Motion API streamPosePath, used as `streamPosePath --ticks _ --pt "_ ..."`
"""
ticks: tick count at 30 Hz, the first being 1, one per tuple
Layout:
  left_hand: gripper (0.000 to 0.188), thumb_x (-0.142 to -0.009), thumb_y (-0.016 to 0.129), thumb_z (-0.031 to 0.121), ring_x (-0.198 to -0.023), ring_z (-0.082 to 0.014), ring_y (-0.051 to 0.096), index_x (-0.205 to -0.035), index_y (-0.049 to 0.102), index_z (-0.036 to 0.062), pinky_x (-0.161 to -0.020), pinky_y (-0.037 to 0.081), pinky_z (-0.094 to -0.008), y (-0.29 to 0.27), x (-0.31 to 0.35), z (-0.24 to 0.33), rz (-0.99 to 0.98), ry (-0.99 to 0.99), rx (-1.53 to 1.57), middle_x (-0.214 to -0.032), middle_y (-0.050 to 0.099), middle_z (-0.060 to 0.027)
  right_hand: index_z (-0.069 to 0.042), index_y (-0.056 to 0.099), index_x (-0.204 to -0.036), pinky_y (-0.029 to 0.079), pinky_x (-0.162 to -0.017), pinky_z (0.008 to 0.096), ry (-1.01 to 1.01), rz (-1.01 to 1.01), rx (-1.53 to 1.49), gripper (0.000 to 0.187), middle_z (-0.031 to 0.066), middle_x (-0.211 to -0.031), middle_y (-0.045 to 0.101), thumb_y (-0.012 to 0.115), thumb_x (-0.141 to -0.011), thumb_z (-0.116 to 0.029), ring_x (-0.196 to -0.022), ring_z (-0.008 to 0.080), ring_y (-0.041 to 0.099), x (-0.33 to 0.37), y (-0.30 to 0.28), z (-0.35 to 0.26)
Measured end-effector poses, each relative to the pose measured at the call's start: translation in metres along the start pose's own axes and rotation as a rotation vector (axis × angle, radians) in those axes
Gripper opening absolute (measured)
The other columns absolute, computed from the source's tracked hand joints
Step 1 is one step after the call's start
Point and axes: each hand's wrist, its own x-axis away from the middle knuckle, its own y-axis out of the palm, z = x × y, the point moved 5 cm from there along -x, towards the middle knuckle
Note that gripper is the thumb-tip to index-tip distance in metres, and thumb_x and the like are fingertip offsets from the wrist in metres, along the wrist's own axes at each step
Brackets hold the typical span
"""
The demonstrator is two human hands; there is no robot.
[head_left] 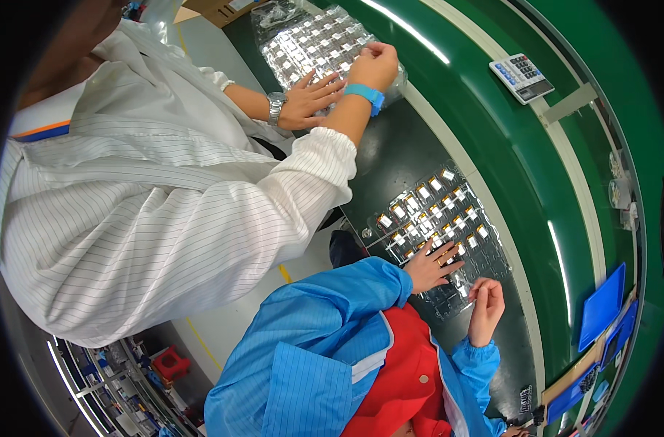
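Clear tray (485, 260) of small white parts (435, 183), three o'clock; left hand (429, 269) spread flat over it, four o'clock. Beside it, right hand (487, 304) curled closed; I cannot tell its contents. Calculator (521, 78), two o'clock: markings illegible. Carton (219, 9), eleven o'clock: dark print.

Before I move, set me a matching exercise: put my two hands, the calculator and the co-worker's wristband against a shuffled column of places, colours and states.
Column one
1. Left hand
2. Right hand
3. Calculator
4. Co-worker's wristband

Column two
A. Toward the upper right of the picture
B. Fingers curled in
C. Light blue
D. Fingers spread over the clear plastic tray

Right pairs: 1-D, 2-B, 3-A, 4-C.
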Motion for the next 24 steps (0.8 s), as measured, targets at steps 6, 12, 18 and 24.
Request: streamPosePath --ticks 6,12,18,24 --pt "0.062 -0.086 0.048 0.049 -0.138 -0.0272 0.016 -0.141 0.029 0.0293 -0.105 0.016 -0.0598 0.001 -0.002 0.002 -0.013 0.028 -0.042 -0.147 0.025 -0.0086 -0.004 0.044 -0.084 0.038 -0.062 0.0205 0.024 -0.086 0.053 0.007 0.0056 -0.083 0.050 0.044 -0.091 -0.002 -0.069 0.0094 0.046 0.026 0.020 -0.012" --pt "0.057 -0.084 0.051 0.047 -0.138 -0.0271 0.015 -0.137 0.035 0.0322 -0.105 0.016 -0.0601 -0.001 0.001 0.002 0.007 0.035 0.014 -0.146 0.027 -0.0090 -0.003 0.048 -0.087 0.038 -0.061 0.0206 -0.028 0.123 0.077 0.009 0.0048 -0.084 0.052 0.043 -0.094 -0.005 -0.067 0.0082 0.046 0.014 -0.009 -0.008" --pt "0.058 -0.085 0.052 0.046 -0.138 -0.0273 0.014 -0.138 0.035 0.0288 -0.106 0.013 -0.0592 -0.012 0.021 -0.002 0.036 0.073 0.014 -0.147 0.024 -0.0094 -0.002 0.048 -0.087 0.038 -0.063 0.0215 -0.065 0.198 0.058 0.011 0.0053 -0.085 0.053 0.044 -0.095 -0.009 -0.070 0.0083 0.046 0.001 -0.022 -0.013" --pt "0.059 -0.086 0.050 0.046 -0.138 -0.0254 0.016 -0.139 0.031 0.0290 -0.106 0.013 -0.0577 -0.001 0.026 -0.005 -0.008 0.067 0.001 -0.148 0.022 -0.0107 -0.002 0.047 -0.087 0.038 -0.061 0.0215 -0.016 0.106 0.053 0.008 0.0061 -0.085 0.052 0.044 -0.093 -0.005 -0.069 0.0090 0.047 0.017 -0.007 -0.022"
